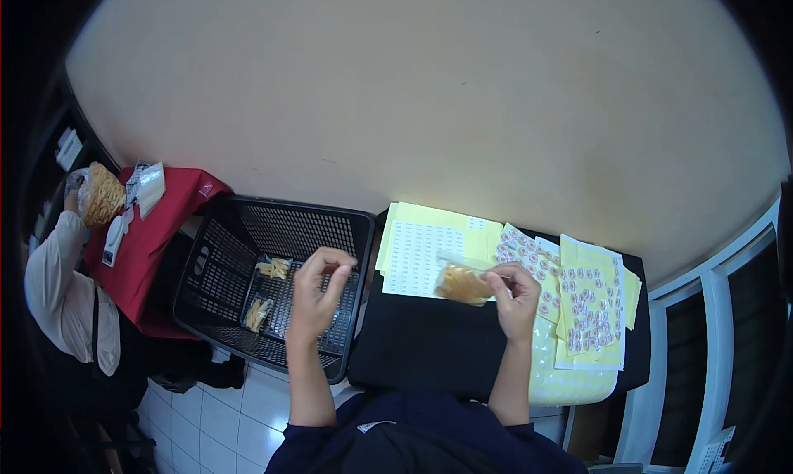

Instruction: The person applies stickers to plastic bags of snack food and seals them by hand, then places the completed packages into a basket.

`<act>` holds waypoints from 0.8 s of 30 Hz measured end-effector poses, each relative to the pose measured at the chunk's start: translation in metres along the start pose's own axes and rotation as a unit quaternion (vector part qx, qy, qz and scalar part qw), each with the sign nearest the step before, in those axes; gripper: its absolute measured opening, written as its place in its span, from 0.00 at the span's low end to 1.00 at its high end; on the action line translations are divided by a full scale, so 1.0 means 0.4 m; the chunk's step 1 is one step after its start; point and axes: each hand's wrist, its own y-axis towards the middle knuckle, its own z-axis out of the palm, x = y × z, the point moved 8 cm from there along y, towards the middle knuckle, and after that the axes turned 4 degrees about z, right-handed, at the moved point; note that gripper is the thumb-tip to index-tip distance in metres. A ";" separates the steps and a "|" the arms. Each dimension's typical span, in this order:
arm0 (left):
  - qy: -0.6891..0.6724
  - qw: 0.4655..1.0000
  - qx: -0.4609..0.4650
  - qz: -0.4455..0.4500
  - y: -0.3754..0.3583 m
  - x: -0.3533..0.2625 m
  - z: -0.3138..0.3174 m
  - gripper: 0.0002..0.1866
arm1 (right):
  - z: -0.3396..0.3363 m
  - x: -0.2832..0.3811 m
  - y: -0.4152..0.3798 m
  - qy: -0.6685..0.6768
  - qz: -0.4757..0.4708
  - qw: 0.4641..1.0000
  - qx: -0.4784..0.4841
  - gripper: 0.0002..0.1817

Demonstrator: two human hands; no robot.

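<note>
In my right hand (516, 296) I hold a small clear bag of yellowish snack pieces (464, 285) by its right end, above a sheet of small printed labels (415, 255). My left hand (320, 296) is raised over the right part of a black plastic basket (289, 210), its fingers curled with thumb and forefinger close together; whatever they may pinch is too small to make out. Two small snack bags, one upper (273, 267) and one lower (257, 315), lie inside the basket.
Sheets of round stickers (591, 296) lie on the black-covered table (429, 334) at right. At far left, a person (62, 284) reaches to a big bag of snacks (105, 195) beside a red-covered table (157, 251) with a white scale (115, 241) and packets (151, 188).
</note>
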 end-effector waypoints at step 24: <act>-0.373 0.870 0.139 -0.292 -0.255 0.225 0.341 0.16 | 0.108 -0.272 -0.242 0.141 0.269 0.947 0.106 0.09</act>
